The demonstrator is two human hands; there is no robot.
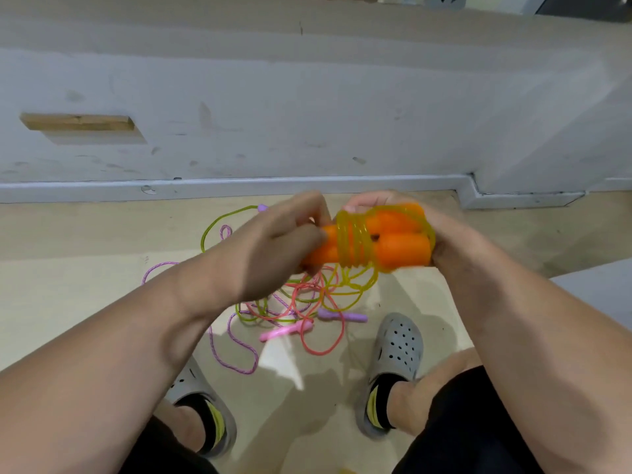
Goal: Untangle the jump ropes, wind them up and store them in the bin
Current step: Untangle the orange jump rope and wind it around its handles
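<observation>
light: bright, even | shadows: soft | blur: left hand | edges: wide-angle bowing

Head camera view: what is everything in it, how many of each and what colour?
orange handles: two, orange, side by side between both grips
yellow rope: one, translucent yellow, wound round the orange handles, loops hanging below
green rope: one, olive green, tangled on the floor
pink-red rope: one, pink-red, same tangle
lilac cord: one, braided lilac, same tangle
purple handles: two, purple, one by the tangle, one by the skirting
pink handle: one, pink, beside the tangle
wood piece: one, tan, on the wall, left
wall: one, grey-white, ahead
floor: one, beige
clogs: two, grey, on the feet
left grip: one bare hand, holds the handles' left end
right grip: one bare hand, holds their right end
</observation>
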